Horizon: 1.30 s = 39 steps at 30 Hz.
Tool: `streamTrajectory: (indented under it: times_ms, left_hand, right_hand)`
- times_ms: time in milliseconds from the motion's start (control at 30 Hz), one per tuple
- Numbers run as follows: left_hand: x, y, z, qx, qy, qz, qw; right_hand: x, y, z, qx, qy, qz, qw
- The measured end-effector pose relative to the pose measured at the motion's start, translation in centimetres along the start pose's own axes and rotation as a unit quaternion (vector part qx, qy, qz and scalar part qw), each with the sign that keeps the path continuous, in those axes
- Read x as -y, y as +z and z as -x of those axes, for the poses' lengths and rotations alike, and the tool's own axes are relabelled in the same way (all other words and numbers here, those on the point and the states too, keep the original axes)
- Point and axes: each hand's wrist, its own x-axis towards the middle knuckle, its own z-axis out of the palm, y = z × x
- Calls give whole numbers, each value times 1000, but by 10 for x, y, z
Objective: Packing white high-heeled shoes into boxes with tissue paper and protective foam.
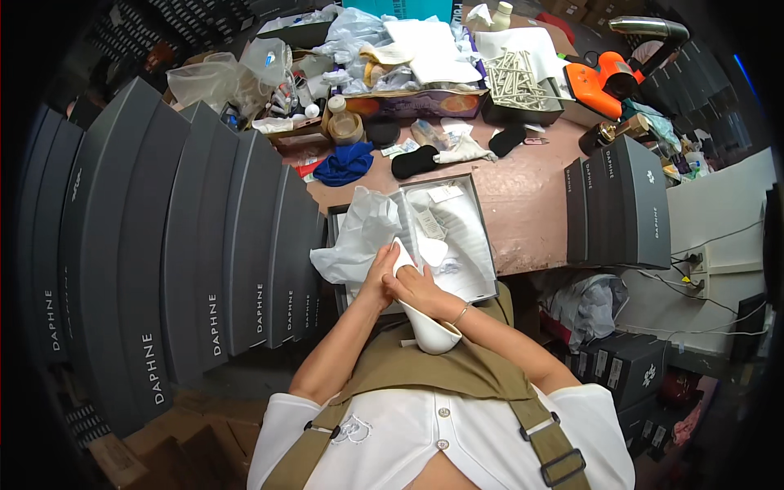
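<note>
A white shoe (425, 314) is clamped in both hands, left (377, 278) and right (416, 286), over the open box (482, 237) at the bench (531, 196) edge, where a loosened grip could drop it.

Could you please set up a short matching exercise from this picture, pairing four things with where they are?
Things:
1. white shoe
2. orange tool
3. blue cloth
4. row of grey boxes

Places:
A. at the far right of the table
B. held by the left hand and the right hand, over the open box
C. standing on end along the person's left
D. on the table beyond the open box, near a black pad

Pairs: 1-B, 2-A, 3-D, 4-C
</note>
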Motion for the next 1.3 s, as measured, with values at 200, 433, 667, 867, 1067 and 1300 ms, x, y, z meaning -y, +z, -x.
streamTrajectory:
  times_ms: [200, 433, 667, 867, 1067, 1300]
  left_hand:
    - [-10, 2, 13, -40, 83, -68, 993]
    - [-11, 13, 21, 10, 68, -32, 997]
    - [-15, 11, 7, 7, 36, -19, 999]
    - [-24, 12, 22, 23, 49, -10, 999]
    - [-24, 14, 17, 54, 26, -1, 998]
    - [-9, 20, -11, 65, 18, 15, 998]
  right_hand:
    - [-4, 8, 1, -62, -110, 9, 992]
    - [14, -25, 54, -22, -156, -138, 978]
    - [2, 1, 7, -117, -132, 19, 984]
    - [6, -15, 37, -45, -248, -104, 962]
    - [10, -44, 81, -21, -66, -165, 984]
    - [-14, -16, 0, -169, -9, 147, 975]
